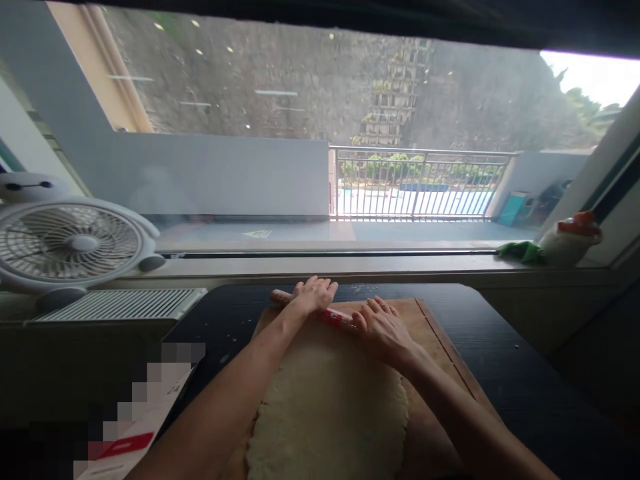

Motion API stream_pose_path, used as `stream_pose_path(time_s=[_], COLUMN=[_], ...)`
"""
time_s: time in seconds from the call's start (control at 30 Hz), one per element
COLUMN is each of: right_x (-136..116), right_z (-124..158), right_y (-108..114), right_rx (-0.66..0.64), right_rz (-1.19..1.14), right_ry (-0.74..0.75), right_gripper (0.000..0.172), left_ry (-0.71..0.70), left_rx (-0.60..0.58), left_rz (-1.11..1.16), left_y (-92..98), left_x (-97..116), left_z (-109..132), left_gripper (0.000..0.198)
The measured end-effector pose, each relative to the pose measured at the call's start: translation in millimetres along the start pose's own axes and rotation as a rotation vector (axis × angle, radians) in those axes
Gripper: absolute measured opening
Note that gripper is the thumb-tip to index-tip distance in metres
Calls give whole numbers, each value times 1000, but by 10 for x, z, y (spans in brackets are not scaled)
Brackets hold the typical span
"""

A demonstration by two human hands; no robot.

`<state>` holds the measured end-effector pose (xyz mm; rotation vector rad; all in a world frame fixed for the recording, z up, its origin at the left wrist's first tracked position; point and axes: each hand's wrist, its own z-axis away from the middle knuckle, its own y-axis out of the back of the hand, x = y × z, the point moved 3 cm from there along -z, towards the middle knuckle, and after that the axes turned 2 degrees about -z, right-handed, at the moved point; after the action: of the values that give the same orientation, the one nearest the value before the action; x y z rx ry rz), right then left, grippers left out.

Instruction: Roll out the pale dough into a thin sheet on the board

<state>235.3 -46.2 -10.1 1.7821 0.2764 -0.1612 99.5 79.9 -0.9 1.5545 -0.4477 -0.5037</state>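
Currently, left hand and right hand are resting palm-down over a cylindrical rolling pin, fingers mostly straight, slightly parted, draping over it rather than clenching. Pin's brownish, rounded left end is poking out; red-patterned middle is showing between hands. Pin is lying across the far part of a pale, flat, ragged-edged dough sheet, which is covering a brown, smooth board on a black, grained table.

Included, at left, a Baymax-shaped fan next to a slatted white grille; bore, on the right of the windowsill, a green cloth beside an orange-topped pale object; gave, through glass, onto a metal railing.
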Motion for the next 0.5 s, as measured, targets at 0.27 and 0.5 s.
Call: stream_pose_path(time_s=[0.27, 0.5], right_x=[-255, 66], right_z=[395, -194], right_y=[-100, -6], right_rx=[31, 7], right_rz=[-34, 26], right_ry=[186, 26], right_gripper=[59, 53], left_ry=[-41, 39], left_rx=[196, -9], left_rz=[-31, 16], left_y=[-143, 15], left_x=[-138, 4], left_z=[641, -148], left_gripper=[46, 42])
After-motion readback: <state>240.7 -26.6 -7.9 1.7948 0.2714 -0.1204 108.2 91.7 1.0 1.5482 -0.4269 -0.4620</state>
